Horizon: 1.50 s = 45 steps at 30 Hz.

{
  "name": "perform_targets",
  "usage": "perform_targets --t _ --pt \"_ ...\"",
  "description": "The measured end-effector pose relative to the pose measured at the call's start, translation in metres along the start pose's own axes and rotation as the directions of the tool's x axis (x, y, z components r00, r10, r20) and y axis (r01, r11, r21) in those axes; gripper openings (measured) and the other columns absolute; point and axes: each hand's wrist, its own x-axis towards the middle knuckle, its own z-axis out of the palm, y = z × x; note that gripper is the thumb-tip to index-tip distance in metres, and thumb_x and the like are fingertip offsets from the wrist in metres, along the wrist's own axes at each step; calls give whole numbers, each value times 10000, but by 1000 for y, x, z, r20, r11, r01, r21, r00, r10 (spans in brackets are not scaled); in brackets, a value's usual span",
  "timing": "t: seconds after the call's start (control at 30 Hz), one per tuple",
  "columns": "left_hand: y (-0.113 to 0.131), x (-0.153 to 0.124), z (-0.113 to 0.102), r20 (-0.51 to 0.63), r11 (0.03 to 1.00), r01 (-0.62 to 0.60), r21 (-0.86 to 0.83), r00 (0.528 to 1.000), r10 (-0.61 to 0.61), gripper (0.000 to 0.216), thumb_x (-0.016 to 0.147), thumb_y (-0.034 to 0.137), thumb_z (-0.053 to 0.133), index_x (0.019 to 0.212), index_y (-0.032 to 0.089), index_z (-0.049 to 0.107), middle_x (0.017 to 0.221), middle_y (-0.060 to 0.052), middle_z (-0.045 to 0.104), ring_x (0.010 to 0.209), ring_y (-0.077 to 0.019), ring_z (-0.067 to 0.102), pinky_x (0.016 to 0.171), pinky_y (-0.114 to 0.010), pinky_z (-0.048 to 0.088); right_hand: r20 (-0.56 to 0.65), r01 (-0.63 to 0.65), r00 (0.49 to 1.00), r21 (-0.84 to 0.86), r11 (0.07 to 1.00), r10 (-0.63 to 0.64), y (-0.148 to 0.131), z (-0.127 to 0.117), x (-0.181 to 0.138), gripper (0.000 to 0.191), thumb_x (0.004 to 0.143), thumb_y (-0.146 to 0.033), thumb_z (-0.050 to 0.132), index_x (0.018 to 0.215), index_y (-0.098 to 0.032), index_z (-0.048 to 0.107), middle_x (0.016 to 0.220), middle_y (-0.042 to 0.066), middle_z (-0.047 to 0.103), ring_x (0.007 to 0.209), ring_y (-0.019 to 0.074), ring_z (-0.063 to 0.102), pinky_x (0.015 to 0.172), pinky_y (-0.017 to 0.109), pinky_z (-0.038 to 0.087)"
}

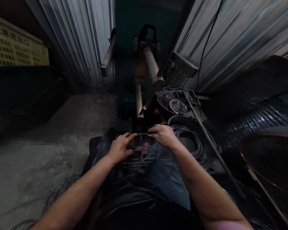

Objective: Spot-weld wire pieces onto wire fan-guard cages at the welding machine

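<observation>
Wire rack [141, 159] low in front, right over the lap, upper edge between both hands, thin parallel wires below. Probably down there for a short reach and a close look, especially in light this dim.

Left hand [120, 149] half curled, index finger out along the top wire, thumb lower beside the cross-wires. Looks like a light hold on the rack, but too dark to tell how firm. Orange wrap [131, 137] on one finger, maybe against rough wire ends. Right hand [163, 136] nearly closed, palm down, fingertips pinched on the same edge. One hand at each side of that edge, so likely steadier than a one-sided grip.

Dark covering [124, 204] across the lap, maybe for protecting clothes. Straight ahead, past the fingers, green machine [126, 64] with two thick metal arms [151, 65], one above the other, ends toward the body. Handy position for use from a seat, at a guess.

Over to the right, heap of bent wire [166, 94] with a round bowl [178, 99] of small bits, then dark tub [182, 116] with coiled wire [198, 143]. Both near the right arm, presumably for easy grabbing. Long bar [212, 150] slanting past the tub, can't tell why. More wire loops [62, 188] on the floor at left.
</observation>
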Motion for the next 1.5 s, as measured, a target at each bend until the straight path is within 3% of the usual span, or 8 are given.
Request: perform_targets --t 0.1,0.27,0.37,0.57,0.9,1.07,1.2,1.5 --pt "4 10 -15 -99 995 -102 22 990 103 681 673 82 631 1328 224 510 1308 -142 531 1193 -278 516 985 -421 441 16 16 1000 154 988 -19 -1 -19 8 170 736 -169 664 837 -263 763 829 -4 741 791 177 672 722 252 484" --pt "4 35 -45 -270 954 -267 136 917 295 599 700 65 593 1283 192 545 1300 -123 542 1199 -272 506 1014 -446 429 -105 146 988 371 917 -115 7 -37 14 153 758 -335 675 822 -222 757 783 10 710 724 161 638 676 246 468" --pt "2 44 -50 -301 941 -297 162 893 334 537 731 84 589 1255 198 566 1326 -118 530 1248 -277 467 1039 -476 399 -231 120 973 481 868 -7 13 -28 16 203 719 -398 706 751 -202 752 728 22 676 674 152 608 619 243 447" --pt "-8 55 -36 -331 920 -348 184 859 391 417 758 81 577 1141 230 649 1322 -109 541 1263 -285 458 1039 -523 381 -436 148 874 659 738 214 21 3 26 141 674 -347 743 663 -208 721 688 5 641 649 140 589 617 248 449" --pt "-24 80 -33 -339 882 -413 226 816 469 324 779 99 566 1062 199 687 1260 -119 585 1207 -274 512 992 -474 444 -563 187 785 611 769 257 22 22 42 113 715 -309 706 665 -209 691 694 7 616 667 148 574 639 268 464" --pt "-27 90 -38 -304 881 -424 210 828 471 317 767 96 576 1034 216 697 1275 -109 574 1218 -277 499 986 -480 445 -587 186 771 576 796 245 23 24 47 97 725 -301 698 685 -213 693 705 5 624 682 151 585 664 275 472" --pt "-29 93 -39 -296 879 -441 179 828 476 337 760 99 585 1061 215 685 1284 -101 565 1216 -253 504 1001 -444 446 -635 200 721 574 794 277 21 23 48 101 720 -282 704 666 -203 672 673 -6 609 649 141 568 661 270 466" --pt "-29 96 -41 -342 861 -481 165 791 507 284 773 101 599 1028 172 702 1255 -145 582 1167 -269 547 969 -439 483 -670 246 713 515 821 207 20 26 53 101 741 -265 707 689 -182 680 683 -3 619 649 132 571 637 258 454"
